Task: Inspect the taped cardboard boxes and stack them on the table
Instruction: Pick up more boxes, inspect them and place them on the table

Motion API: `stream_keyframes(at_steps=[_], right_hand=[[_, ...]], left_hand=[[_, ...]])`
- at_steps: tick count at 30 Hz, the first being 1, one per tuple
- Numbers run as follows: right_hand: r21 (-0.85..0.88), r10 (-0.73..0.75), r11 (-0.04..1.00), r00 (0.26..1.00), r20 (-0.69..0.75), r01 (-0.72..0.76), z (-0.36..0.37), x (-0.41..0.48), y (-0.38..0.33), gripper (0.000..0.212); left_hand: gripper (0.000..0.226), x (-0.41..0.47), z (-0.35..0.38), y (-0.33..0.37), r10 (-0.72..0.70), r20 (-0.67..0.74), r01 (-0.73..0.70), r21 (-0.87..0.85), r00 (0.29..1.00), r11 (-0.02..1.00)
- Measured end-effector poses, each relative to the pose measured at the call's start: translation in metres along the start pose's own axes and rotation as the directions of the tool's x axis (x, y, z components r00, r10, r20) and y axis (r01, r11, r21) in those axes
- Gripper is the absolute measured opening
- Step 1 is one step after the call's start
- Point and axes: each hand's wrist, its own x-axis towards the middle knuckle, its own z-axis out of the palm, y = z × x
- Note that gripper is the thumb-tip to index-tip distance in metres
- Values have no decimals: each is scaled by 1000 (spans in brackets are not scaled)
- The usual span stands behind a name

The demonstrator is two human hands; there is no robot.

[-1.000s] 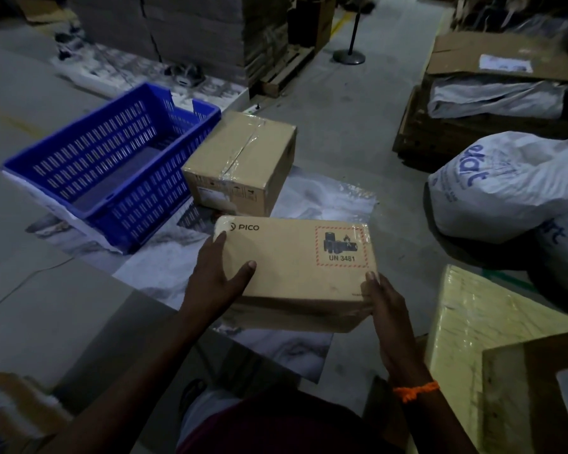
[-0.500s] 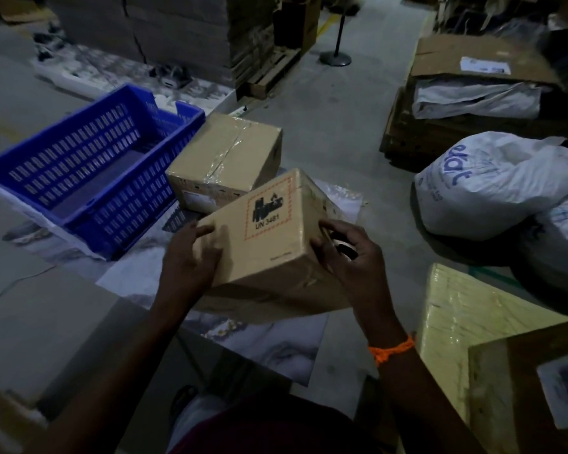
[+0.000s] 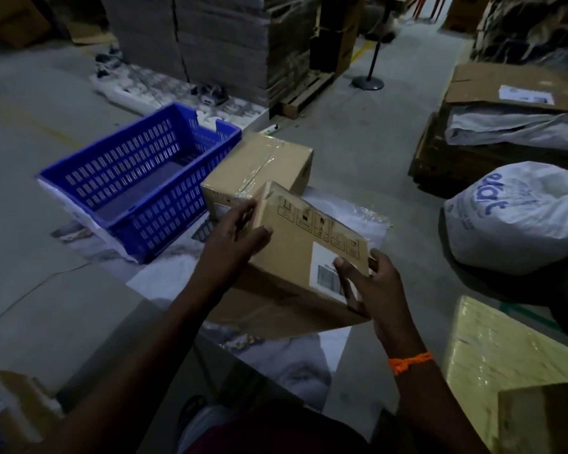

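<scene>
Task's thing: the held box, a brown cardboard carton, is tipped on a slant in mid-air, with a row of handling symbols and a white label facing up at us.
Where it sits: it's up off the marbled sheet, right in front of the person and just in front of the second box. I cannot tell whether the two touch.
Far corner: the left hand is there, fingers wrapped over the upper edge and thumb laid along the top face. That's a firm hold.
Near corner: the right hand has its thumb pressing on the label, and the other fingers curl round the side and under.
Step in hand: it looks like inspection, with the carton presented face by face and not yet stacked.
Doing it well: I'd say hold opposite corners, as here, so the carton rolls without slipping. Bring each taped seam up close in this dim light and look for lifted tape and crushed corners. Shift the thumb off the barcode before reading it.
Behind it: the second box is taped across its top and stands right beside the blue crate. It's the likely base for the stack.
Further out: a white sack lies on the floor to the right, and a yellow wrapped block sits near the right forearm.
</scene>
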Motion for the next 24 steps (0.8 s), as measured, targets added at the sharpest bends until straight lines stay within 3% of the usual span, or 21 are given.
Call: stream_keyframes(at_steps=[2, 6, 11, 13, 15, 17, 20, 24], right_hand=[[8, -45, 999, 999, 9, 45, -4, 3, 0, 49], [22, -158, 987, 987, -12, 158, -8, 9, -14, 66], [-167, -174, 971, 985, -12, 169, -14, 11, -17, 74], [-315, -247, 922, 968, -36, 224, -9, 5, -17, 68], [-530, -400, 785, 916, -37, 321, 1, -2, -19, 59], [-629, -523, 648, 851, 40, 428, 14, -2, -23, 58], [-641, -487, 560, 834, 259, 525, 39, -1, -34, 67], [-711, -447, 470, 836, 319, 523, 54, -2, -30, 66]], left_hand=[[59, 3, -9, 0, -38, -7, 38, -59, 999, 998], [42, 7, -4, -10, -134, -62, 119, -197, 989, 973], [62, -5, 14, -35, -142, -114, 150, 65, 983, 987], [68, -6, 14, -38, -63, -153, 100, 248, 986, 964], [75, -6, 15, -35, 144, -97, -72, 528, 985, 846], [69, -2, 19, -28, 285, 85, -254, 728, 955, 637], [65, 2, 31, -20, 178, 327, -372, 794, 928, 480], [63, 4, 35, -29, 129, 393, -412, 834, 910, 366]])
